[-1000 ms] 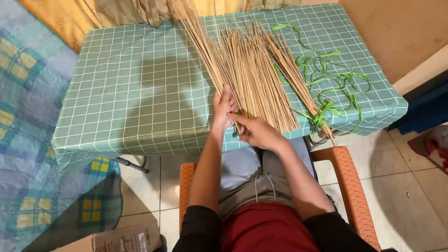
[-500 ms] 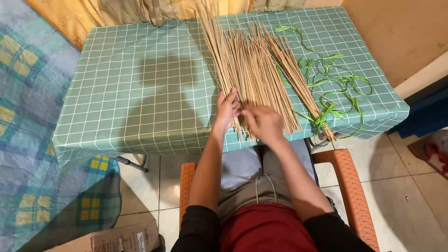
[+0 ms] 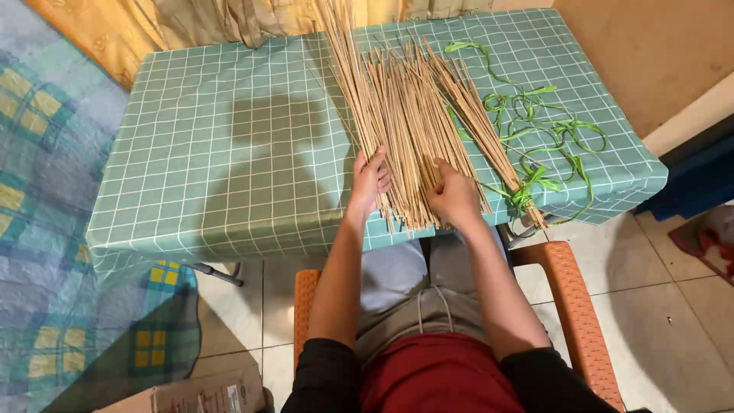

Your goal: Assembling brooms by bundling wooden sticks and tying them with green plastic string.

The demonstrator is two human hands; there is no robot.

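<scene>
A loose pile of thin bamboo sticks (image 3: 409,115) is spread on the green checked tablecloth (image 3: 229,153), not yet bundled. The left hand (image 3: 370,177) and right hand (image 3: 453,193) are laid half-open on the near ends; green ribbon strips (image 3: 547,130) lie unused alongside.

- We sit on a chair (image 3: 569,306) at the near edge of the desk (image 3: 229,153), which fills the middle of the view.
- A spread of long thin sticks (image 3: 405,115) lies on the desk, running from the near edge away to the far edge.
- Our left hand (image 3: 370,180) rests on the near left of the sticks; our right hand (image 3: 453,195) rests on their near right, the two hands close together.
- Loose ribbon strips (image 3: 543,126) lie on the desk just right of the sticks, some draping over the near right corner.
- A curtain (image 3: 191,23) hangs behind the desk.
- A patterned mat (image 3: 46,229) covers the floor to the left.
</scene>
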